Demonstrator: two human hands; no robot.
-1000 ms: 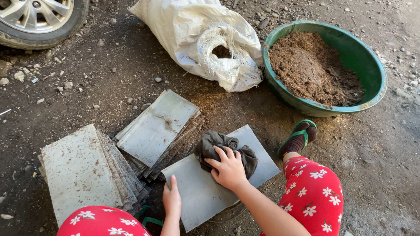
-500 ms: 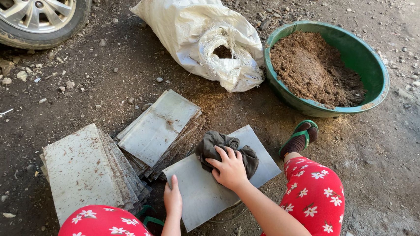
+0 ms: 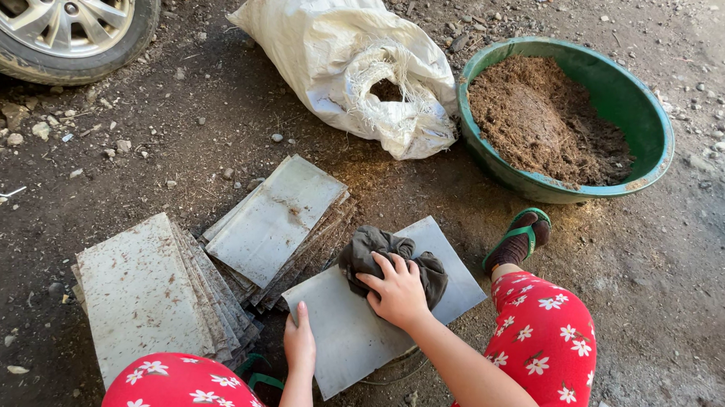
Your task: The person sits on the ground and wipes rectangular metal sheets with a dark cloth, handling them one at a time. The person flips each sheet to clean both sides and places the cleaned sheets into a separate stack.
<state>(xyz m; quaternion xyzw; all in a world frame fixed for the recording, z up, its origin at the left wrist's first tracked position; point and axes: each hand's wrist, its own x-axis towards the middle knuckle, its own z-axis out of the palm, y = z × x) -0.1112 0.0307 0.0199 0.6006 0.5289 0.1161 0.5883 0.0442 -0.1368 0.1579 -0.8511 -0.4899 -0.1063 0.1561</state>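
Note:
A grey flat metal sheet (image 3: pixel 346 332) lies in front of my knees. My right hand (image 3: pixel 398 290) presses a dark crumpled rag (image 3: pixel 366 250) onto the sheet's upper part. My left hand (image 3: pixel 299 340) rests flat on the sheet's left edge, fingers together. Two stacks of similar grey sheets lie to the left: a tilted stack (image 3: pixel 274 222) just above the sheet, and a larger stack (image 3: pixel 143 295) further left.
A green basin (image 3: pixel 650 120) filled with brown powder stands at upper right. An open white sack (image 3: pixel 344 56) lies at top centre. A car wheel (image 3: pixel 53 34) is at top left. My red flowered trousers (image 3: pixel 546 335) and a green sandal (image 3: pixel 518 235) are at the bottom. The ground is dirt with pebbles.
My right hand and the rag have barely shifted on the sheet. The left hand stays on the sheet's edge.

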